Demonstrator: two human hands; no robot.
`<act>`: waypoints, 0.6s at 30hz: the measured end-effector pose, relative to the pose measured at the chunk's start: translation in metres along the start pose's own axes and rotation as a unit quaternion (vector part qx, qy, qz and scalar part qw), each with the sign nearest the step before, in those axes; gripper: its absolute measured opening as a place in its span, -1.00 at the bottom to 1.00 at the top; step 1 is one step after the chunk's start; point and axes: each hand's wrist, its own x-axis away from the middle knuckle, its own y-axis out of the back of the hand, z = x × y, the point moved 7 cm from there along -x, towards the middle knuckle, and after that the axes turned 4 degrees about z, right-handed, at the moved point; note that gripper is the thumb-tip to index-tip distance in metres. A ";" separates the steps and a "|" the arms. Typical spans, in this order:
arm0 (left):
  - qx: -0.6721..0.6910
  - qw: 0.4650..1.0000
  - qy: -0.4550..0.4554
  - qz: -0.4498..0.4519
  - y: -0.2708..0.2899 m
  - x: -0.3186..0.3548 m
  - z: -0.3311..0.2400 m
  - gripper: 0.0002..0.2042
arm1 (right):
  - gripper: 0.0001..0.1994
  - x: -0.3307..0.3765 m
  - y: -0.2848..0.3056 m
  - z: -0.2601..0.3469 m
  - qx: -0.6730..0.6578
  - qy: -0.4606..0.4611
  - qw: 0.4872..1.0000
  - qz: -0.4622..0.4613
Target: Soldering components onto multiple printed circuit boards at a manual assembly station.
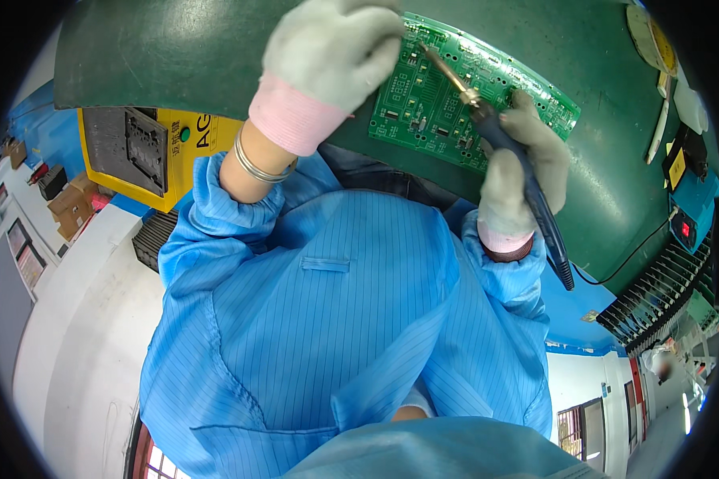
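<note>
A green circuit board with many small components lies on the green work surface, at the far middle. My right hand, in a pale grey glove with a pink cuff, is closed around a soldering iron. The iron has a dark blue handle, and its metal tip points far left onto or just over the upper left part of the board. My left hand, gloved alike, is at the board's far left end with its fingers curled. Its fingertips are partly hidden, so what it pinches does not show.
Green matting covers the bench. A yellow case with a black tray stands at the left. On the right are a blue soldering station with a red switch, a black slotted rack, a white-handled tool and a round yellowish reel.
</note>
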 end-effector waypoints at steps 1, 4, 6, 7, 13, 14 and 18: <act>0.000 1.000 -0.001 0.001 0.002 -0.001 -0.001 -0.83 | -0.58 0.000 -0.001 0.002 0.000 -0.001 1.000 -0.001; -0.122 0.981 0.133 -0.077 0.024 0.004 0.014 -0.56 | -0.52 0.004 0.026 0.002 -0.154 -0.010 0.978 -0.142; -0.108 0.988 0.086 -0.067 0.024 0.012 0.016 -0.56 | -0.55 0.007 0.056 -0.001 -0.014 0.037 0.989 -0.140; -0.093 0.993 0.040 -0.056 0.021 0.013 0.011 -0.55 | -0.57 0.010 0.064 0.002 0.076 0.050 0.986 -0.136; -0.004 0.994 0.070 0.079 -0.008 0.020 -0.009 -0.53 | -0.49 0.030 0.050 -0.008 0.247 -0.063 0.967 0.014; 0.034 0.996 0.067 0.042 -0.007 0.022 -0.011 -0.53 | -0.46 0.033 0.051 -0.012 0.208 -0.095 0.974 -0.004; 0.288 0.943 0.162 -0.045 -0.013 0.036 -0.005 -0.48 | -0.40 0.037 0.051 -0.016 0.036 -0.052 0.993 -0.095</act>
